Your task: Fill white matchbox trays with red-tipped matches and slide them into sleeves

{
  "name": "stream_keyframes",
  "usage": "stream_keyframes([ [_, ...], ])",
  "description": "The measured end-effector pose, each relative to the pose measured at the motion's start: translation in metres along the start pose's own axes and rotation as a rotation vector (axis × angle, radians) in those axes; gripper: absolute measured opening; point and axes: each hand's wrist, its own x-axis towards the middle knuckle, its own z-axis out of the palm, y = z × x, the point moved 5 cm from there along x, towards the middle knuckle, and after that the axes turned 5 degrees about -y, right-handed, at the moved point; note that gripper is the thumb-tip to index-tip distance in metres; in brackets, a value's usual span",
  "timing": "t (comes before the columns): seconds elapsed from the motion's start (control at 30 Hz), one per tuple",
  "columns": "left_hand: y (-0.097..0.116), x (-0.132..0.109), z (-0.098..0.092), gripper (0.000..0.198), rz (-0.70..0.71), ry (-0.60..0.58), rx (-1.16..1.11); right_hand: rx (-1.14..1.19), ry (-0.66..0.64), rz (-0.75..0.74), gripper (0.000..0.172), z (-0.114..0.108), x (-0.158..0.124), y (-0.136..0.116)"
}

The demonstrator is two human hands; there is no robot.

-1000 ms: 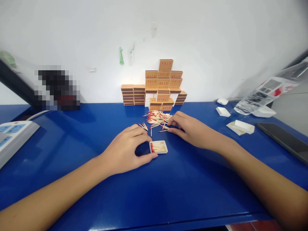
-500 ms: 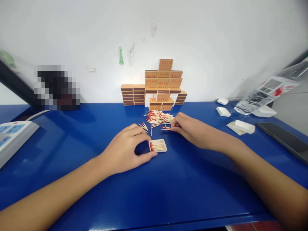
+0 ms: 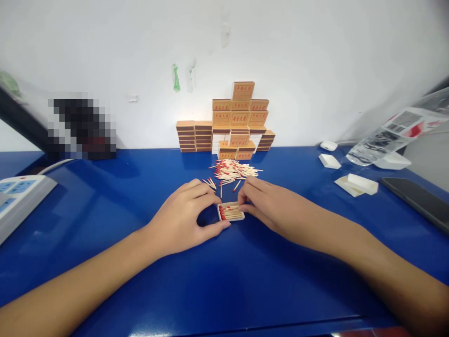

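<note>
A small white matchbox tray (image 3: 235,220) lies on the blue table, with a row of red-tipped matches (image 3: 229,216) inside it. My left hand (image 3: 184,217) steadies the tray at its left end, thumb at the near side and fingertips at the far side. Pinched in my right hand (image 3: 268,199) are a few matches (image 3: 234,207), held over the tray's right part with their red heads pointing left. Just beyond lies a loose heap of matches (image 3: 233,171), with several strays on its near side.
Behind the heap, orange matchboxes (image 3: 240,118) are stacked against the wall. At right are white box pieces (image 3: 358,185), a phone (image 3: 414,196), a leaning plastic bottle (image 3: 379,138) and a white earbud case (image 3: 329,145). A power strip (image 3: 24,201) sits at left.
My right hand has come from the heap's right edge toward me and left, bringing its matches over the tray. A stray match now lies near the heap. My left hand stays in place.
</note>
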Motion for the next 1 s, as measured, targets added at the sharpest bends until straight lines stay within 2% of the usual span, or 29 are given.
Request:
stream_keyframes([
  [0.23, 0.002, 0.001, 0.0, 0.025, 0.039, -0.006, -0.004, 0.035, -0.007, -0.013, 0.014, 0.0, 0.004, -0.013],
  [0.53, -0.001, 0.0, -0.001, 0.026, 0.008, -0.007, 0.011, 0.07, -0.041, 0.036, 0.01, -0.01, 0.0, -0.001],
  [0.8, 0.0, 0.001, -0.001, 0.025, 0.021, -0.004, 0.005, 0.095, -0.002, -0.016, 0.012, -0.005, 0.005, -0.007],
  [1.0, 0.0, 0.0, -0.001, 0.025, 0.024, 0.001, 0.008, 0.098, 0.019, 0.015, 0.011, -0.005, 0.004, -0.006],
])
